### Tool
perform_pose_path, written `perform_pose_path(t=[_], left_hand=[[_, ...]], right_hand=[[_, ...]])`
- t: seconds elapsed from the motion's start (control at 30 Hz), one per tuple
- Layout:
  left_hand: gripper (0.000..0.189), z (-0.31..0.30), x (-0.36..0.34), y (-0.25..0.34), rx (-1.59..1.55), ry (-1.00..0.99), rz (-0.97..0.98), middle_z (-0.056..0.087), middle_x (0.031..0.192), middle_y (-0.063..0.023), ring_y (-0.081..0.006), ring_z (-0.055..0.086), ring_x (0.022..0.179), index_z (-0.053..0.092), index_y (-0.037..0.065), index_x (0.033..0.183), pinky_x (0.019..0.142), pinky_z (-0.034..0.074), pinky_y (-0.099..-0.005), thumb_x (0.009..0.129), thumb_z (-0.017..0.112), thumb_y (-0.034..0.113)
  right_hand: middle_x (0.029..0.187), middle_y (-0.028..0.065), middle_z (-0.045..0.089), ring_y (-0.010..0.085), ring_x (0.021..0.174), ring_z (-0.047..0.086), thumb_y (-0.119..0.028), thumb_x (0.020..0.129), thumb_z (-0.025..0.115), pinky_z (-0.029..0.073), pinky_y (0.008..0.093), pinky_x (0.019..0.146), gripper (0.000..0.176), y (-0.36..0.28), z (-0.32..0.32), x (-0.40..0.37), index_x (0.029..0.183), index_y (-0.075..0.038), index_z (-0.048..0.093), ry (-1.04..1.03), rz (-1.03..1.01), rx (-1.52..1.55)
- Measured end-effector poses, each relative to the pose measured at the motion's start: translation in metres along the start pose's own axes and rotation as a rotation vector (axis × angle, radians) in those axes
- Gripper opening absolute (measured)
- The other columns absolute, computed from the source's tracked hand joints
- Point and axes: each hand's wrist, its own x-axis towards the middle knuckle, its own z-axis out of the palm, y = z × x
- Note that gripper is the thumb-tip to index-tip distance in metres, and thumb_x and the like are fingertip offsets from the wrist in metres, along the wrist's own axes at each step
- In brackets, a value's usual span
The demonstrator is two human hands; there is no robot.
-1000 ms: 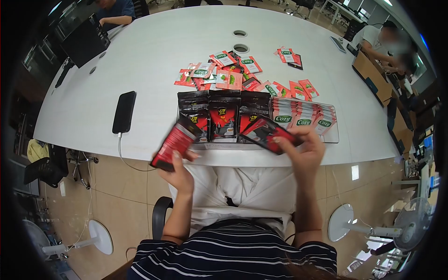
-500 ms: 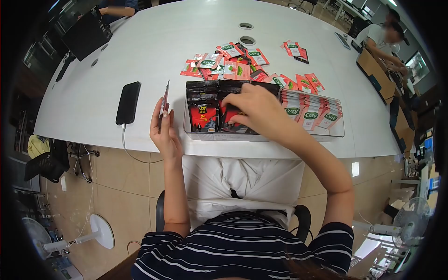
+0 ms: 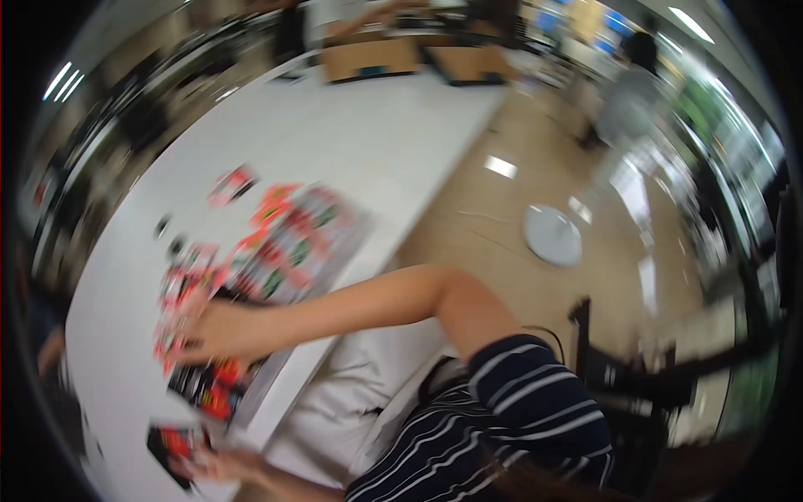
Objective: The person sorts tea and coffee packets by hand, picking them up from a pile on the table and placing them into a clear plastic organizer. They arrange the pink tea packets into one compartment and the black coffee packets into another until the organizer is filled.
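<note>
Motion blurs the head view. My left hand (image 3: 222, 463) is closed on a black-and-red coffee sachet (image 3: 171, 450) at the lower left, beside the clear box (image 3: 350, 251). Black-and-red coffee sachets (image 3: 219, 391) stand in the box's near end, and pink-and-white Cozy sachets (image 3: 305, 251) fill its far end. My right hand (image 3: 226, 330) reaches over the box's middle, close to the coffee sachets. Its fingers are smeared, so I cannot make out whether they hold anything. A loose pile of pink and red sachets (image 3: 191, 272) lies just behind the box.
A few more sachets (image 3: 232, 184) lie apart on the white table (image 3: 376, 125). Cardboard boxes (image 3: 368, 60) stand at its far end, with a person's arm behind them. A white fan (image 3: 623, 105) and its round base (image 3: 552, 236) are on the floor to the right.
The view has swung to the right, so table and box now appear slanted. The sachet in my left hand, edge-on before, now shows its face. My right hand remains over the box.
</note>
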Motion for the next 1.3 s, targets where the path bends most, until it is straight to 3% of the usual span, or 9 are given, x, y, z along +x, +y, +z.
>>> perform_pose_path(t=[0.13, 0.33, 0.47, 0.73, 0.83, 0.97, 1.1, 1.23, 1.3], left_hand=[[0.056, 0.017, -0.016, 0.007, -0.093, -0.148, 0.159, 0.048, 0.129, -0.0192, -0.0275, 0.053, 0.111, 0.038, 0.004, 0.135, 0.094, 0.044, -0.0389, 0.085, 0.062, 0.011], [0.07, 0.032, -0.039, 0.011, -0.254, -0.348, 0.172, 0.052, 0.123, -0.0225, -0.0321, 0.057, 0.105, 0.034, 0.0, 0.133, 0.089, 0.05, -0.0413, 0.076, 0.075, 0.008], [0.071, 0.05, -0.062, 0.013, -0.399, -0.46, 0.186, 0.055, 0.118, -0.022, -0.0324, 0.059, 0.102, 0.036, -0.001, 0.131, 0.087, 0.051, -0.0429, 0.075, 0.078, 0.006], [0.062, 0.044, -0.059, 0.025, -0.535, -0.534, 0.188, 0.058, 0.113, -0.0208, -0.0314, 0.059, 0.102, 0.044, 0.0, 0.126, 0.085, 0.051, -0.0409, 0.075, 0.077, 0.004], [0.057, 0.034, -0.052, 0.034, -0.208, -0.692, 0.244, 0.059, 0.112, -0.0207, -0.0291, 0.06, 0.1, 0.047, -0.002, 0.124, 0.086, 0.05, -0.0397, 0.076, 0.076, 0.007], [0.041, 0.025, -0.045, 0.035, -0.117, -0.802, 0.213, 0.051, 0.127, -0.021, -0.0284, 0.057, 0.107, 0.044, -0.007, 0.128, 0.093, 0.048, -0.0387, 0.092, 0.055, 0.01], [0.042, 0.0, -0.031, 0.042, 0.112, -0.396, 0.265, 0.055, 0.124, -0.0156, -0.0274, 0.053, 0.116, 0.047, -0.003, 0.125, 0.096, 0.045, -0.0393, 0.086, 0.06, 0.001], [0.042, -0.015, -0.002, 0.019, 0.278, -0.257, 0.36, 0.046, 0.136, -0.0139, -0.0257, 0.043, 0.128, 0.049, 0.005, 0.123, 0.103, 0.036, -0.0388, 0.083, 0.061, -0.001], [0.048, -0.017, 0.001, 0.004, 0.087, -0.288, 0.125, 0.043, 0.139, -0.0115, -0.0256, 0.042, 0.128, 0.044, 0.006, 0.133, 0.102, 0.037, -0.0397, 0.087, 0.056, 0.007]], right_hand=[[0.132, 0.0139, 0.047, 0.0326, 0.125, 0.042, -0.052, 0.059, 0.078, 0.038, 0.0478, 0.095, 0.089, -0.012, -0.003, -0.011, 0.131, -0.013, 0.045, 0.124, 0.079, -0.204], [0.093, 0.0119, 0.061, 0.0307, 0.089, 0.059, -0.041, 0.07, 0.075, 0.045, 0.0392, 0.071, 0.052, -0.079, -0.039, -0.038, 0.101, -0.002, 0.06, 0.548, 0.31, 0.638], [0.077, 0.0101, 0.055, 0.0303, 0.074, 0.059, -0.023, 0.069, 0.074, 0.045, 0.0402, 0.06, 0.031, -0.099, -0.063, -0.066, 0.081, -0.001, 0.056, 0.495, 0.499, 0.393], [0.074, 0.0058, 0.057, 0.026, 0.071, 0.059, -0.018, 0.067, 0.073, 0.045, 0.0382, 0.058, 0.023, -0.117, -0.07, -0.066, 0.08, -0.005, 0.059, 0.62, 0.42, 0.315], [0.075, 0.0059, 0.059, 0.0268, 0.072, 0.06, -0.022, 0.065, 0.075, 0.046, 0.0377, 0.06, 0.025, -0.12, -0.07, -0.064, 0.08, -0.006, 0.063, 0.651, 0.494, 0.406], [0.076, 0.0058, 0.058, 0.0246, 0.076, 0.06, -0.018, 0.071, 0.071, 0.047, 0.0363, 0.062, 0.021, -0.112, -0.073, -0.064, 0.084, -0.005, 0.062, 0.52, 0.393, 0.464], [0.086, 0.0084, 0.064, 0.0242, 0.079, 0.062, -0.01, 0.078, 0.068, 0.05, 0.0338, 0.069, 0.013, -0.09, -0.071, -0.054, 0.089, -0.005, 0.067, 0.583, 0.49, 0.552], [0.084, 0.0046, 0.064, 0.01, 0.074, 0.062, -0.008, 0.079, 0.072, 0.051, 0.0242, 0.062, 0.016, -0.068, -0.077, -0.034, 0.092, -0.002, 0.065, 0.603, 0.73, 0.66], [0.098, 0.0052, 0.063, 0.0097, 0.083, 0.061, -0.003, 0.079, 0.071, 0.054, 0.0205, 0.061, 0.024, -0.051, -0.065, -0.027, 0.1, -0.002, 0.06, 0.614, 0.74, 0.772]])
